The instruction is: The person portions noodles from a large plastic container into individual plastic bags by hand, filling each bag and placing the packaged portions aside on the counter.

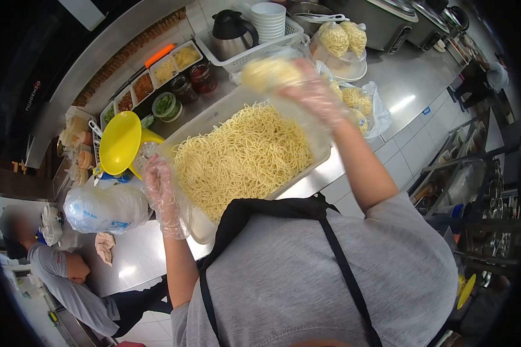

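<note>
A large translucent tub point(201, 230) full of loose yellow noodles point(243, 156) lies in front of me. Over its far right corner, my right hand point(312, 95) in a clear plastic glove grips a bag of noodles point(269, 74), smeared by motion. My left hand point(161, 182), also gloved, is at the tub's left edge with its fingers curled together. Crumpled clear plastic point(149, 150) shows by those fingertips; whether they hold it is unclear. Filled noodle bags point(358, 99) lie beyond my right wrist, and more bags point(344, 38) sit on an upturned white container.
Yellow bowls point(120, 143) and a pack of plastic bags point(107, 208) are to the left. Topping trays point(143, 87), sauce jars point(202, 78) and a basket point(255, 58) with a thermal jug point(233, 34) line the back. Another person point(75, 283) stands at the left.
</note>
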### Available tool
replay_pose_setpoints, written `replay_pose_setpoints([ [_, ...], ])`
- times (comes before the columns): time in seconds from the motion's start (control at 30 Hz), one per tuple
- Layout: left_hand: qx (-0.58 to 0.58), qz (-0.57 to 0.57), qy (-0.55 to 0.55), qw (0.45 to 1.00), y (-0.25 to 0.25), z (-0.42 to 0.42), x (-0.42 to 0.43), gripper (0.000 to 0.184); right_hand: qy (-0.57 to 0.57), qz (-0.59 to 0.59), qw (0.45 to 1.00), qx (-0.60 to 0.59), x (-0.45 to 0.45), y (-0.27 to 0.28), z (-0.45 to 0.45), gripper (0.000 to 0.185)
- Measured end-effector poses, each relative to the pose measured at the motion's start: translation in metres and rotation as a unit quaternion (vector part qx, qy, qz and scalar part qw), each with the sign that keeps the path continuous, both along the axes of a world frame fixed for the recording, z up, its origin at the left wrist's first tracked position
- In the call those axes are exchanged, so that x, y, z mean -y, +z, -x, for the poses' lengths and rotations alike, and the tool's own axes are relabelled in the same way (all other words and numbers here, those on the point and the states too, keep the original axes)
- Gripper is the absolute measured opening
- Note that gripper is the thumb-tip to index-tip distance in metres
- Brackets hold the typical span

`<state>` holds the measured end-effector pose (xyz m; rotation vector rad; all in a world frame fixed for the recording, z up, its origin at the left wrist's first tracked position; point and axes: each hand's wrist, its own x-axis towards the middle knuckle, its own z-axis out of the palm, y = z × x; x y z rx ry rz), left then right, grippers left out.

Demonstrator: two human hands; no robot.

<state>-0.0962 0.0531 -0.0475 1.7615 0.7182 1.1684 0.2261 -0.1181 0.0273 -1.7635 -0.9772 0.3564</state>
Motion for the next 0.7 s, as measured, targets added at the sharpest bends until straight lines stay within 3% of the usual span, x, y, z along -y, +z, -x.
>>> replay_pose_setpoints([
  [0.1, 0.007, 0.022, -0.001, 1.0, -0.004, 0.001, -0.003, 0.011, -0.191, -0.017, 0.977, 0.095, 0.054, -0.035, -0.069, 0.072],
  [0.17, 0.007, 0.036, -0.001, 0.999, 0.002, -0.003, 0.001, 0.011, -0.24, -0.028, 0.964, 0.109, 0.077, -0.043, -0.085, 0.071],
  [0.23, 0.006, 0.05, 0.003, 0.999, 0.004, -0.003, 0.006, 0.011, -0.363, 0.149, 0.908, 0.144, 0.088, -0.054, -0.09, 0.066],
  [0.27, 0.003, 0.043, 0.008, 0.999, 0.004, -0.004, 0.006, 0.012, -0.361, 0.148, 0.909, 0.144, 0.093, -0.056, -0.091, 0.066],
  [0.33, -0.001, 0.036, 0.022, 0.999, 0.003, -0.003, 0.004, 0.012, -0.232, 0.204, 0.901, 0.303, 0.098, -0.058, -0.088, 0.057],
  [0.37, -0.03, -0.007, 0.028, 0.999, 0.0, -0.001, 0.002, 0.012, -0.224, 0.202, 0.904, 0.303, 0.097, -0.059, -0.091, 0.057],
  [0.43, -0.063, -0.048, 0.052, 0.996, 0.0, 0.002, 0.0, 0.013, -0.275, 0.054, 0.907, 0.315, 0.084, -0.055, -0.094, 0.047],
  [0.57, -0.04, -0.145, 0.083, 0.985, 0.008, -0.001, 0.008, 0.015, -0.178, -0.003, 0.952, 0.25, 0.039, -0.02, -0.043, 0.043],
  [0.63, -0.021, -0.179, 0.093, 0.979, 0.015, 0.001, 0.015, 0.016, 0.017, -0.023, 0.968, 0.251, 0.015, -0.008, -0.007, 0.041],
  [0.7, -0.041, -0.165, 0.101, 0.98, 0.03, 0.0, 0.025, 0.019, 0.145, 0.05, 0.961, 0.229, -0.008, -0.012, 0.017, 0.045],
])
